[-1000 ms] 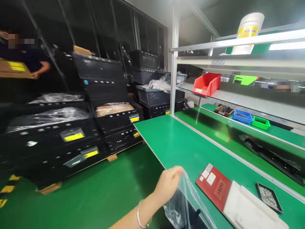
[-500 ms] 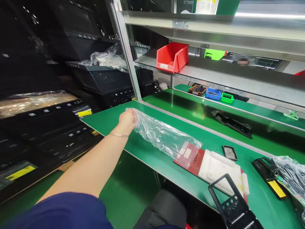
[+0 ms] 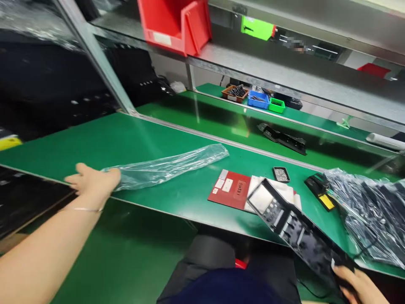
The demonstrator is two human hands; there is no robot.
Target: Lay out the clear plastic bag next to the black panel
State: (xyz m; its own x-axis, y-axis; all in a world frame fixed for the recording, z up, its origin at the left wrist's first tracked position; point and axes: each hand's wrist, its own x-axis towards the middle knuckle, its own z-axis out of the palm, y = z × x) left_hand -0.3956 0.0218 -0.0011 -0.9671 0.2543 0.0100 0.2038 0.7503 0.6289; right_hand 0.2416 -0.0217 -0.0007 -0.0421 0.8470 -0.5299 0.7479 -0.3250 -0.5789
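Observation:
My left hand [image 3: 91, 182] rests at the near edge of the green bench [image 3: 133, 139], its fingers at the end of a long clear plastic bag [image 3: 167, 165] that lies flat on the bench. At the bottom right my right hand [image 3: 357, 287] grips the low end of a long black plastic frame [image 3: 294, 230]. The frame slants up over a red board [image 3: 230, 189] and a white block [image 3: 284, 192] on the bench.
A small black tray [image 3: 281, 174], a black and yellow tool [image 3: 321, 191] and a heap of bagged black parts [image 3: 370, 211] lie at the right. On the shelves behind stand a red bin [image 3: 174, 23], small coloured bins [image 3: 257, 99] and a black part [image 3: 281, 138].
The view swung right and down. My left hand drew back to the bench's near edge, laying the bag flat. The black frame rose further into view, with my right hand showing on it.

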